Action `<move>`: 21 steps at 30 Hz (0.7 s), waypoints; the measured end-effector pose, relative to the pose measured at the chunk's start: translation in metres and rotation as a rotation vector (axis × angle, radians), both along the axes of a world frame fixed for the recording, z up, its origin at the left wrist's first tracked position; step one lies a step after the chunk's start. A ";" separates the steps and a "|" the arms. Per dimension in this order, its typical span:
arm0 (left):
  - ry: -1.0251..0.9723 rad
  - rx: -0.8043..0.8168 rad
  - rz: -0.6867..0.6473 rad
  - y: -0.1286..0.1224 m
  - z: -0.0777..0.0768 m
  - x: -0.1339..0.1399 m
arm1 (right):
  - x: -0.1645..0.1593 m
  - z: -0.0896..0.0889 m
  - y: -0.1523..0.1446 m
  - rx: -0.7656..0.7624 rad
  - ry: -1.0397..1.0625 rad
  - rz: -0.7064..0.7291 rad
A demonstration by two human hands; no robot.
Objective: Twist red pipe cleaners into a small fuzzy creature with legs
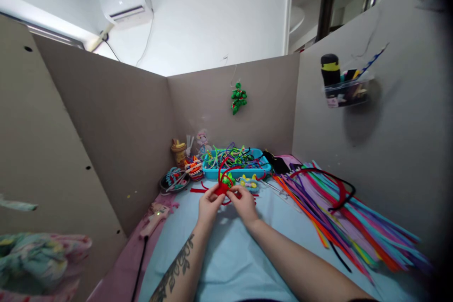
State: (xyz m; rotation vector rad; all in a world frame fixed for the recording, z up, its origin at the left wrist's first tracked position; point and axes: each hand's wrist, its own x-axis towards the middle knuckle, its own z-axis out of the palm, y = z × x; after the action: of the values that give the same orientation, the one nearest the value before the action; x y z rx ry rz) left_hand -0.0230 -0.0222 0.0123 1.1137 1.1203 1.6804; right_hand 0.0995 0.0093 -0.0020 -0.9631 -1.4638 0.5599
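Observation:
Between my two hands is a bundle of red pipe cleaners (222, 188), bent together at the middle, with loose ends curving up and out. My left hand (208, 202) pinches it from the left with thumb and forefinger. From the right, my right hand (244, 203) pinches the same red piece, fingertips close to the left ones. Just behind stands a small green fuzzy figure (227, 179), partly hidden by the red strands. A yellow and blue fuzzy piece (249, 183) lies right of it. Short red strips (198, 190) rest on the cloth beside my hands.
A blue basket (212, 173) of tangled pipe cleaners stands at the back. Many coloured pipe cleaners (339, 212) spread over the right side, near pliers or scissors (276, 188). At left are a dark bowl (174, 180) and a pink glue gun or power strip (155, 221) with a black cord.

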 end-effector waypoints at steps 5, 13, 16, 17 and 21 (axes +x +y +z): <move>-0.009 0.014 0.001 -0.003 0.005 0.001 | 0.002 0.006 -0.005 0.008 -0.085 0.028; -0.010 0.000 0.012 -0.007 0.009 0.001 | -0.002 0.004 -0.008 0.065 -0.232 0.041; 0.009 0.005 -0.008 -0.003 0.002 0.000 | -0.002 0.004 -0.010 0.129 -0.364 -0.012; 0.014 0.007 -0.016 -0.002 -0.001 -0.001 | -0.002 0.004 -0.011 0.143 -0.410 -0.033; 0.051 0.027 -0.041 0.003 -0.009 -0.002 | -0.003 0.008 -0.016 0.138 -0.566 -0.133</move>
State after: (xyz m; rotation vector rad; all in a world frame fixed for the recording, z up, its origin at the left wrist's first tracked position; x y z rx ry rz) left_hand -0.0253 -0.0193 0.0038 1.1950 1.1024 1.6483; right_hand 0.0964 -0.0071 0.0059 -1.1530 -1.8890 0.0806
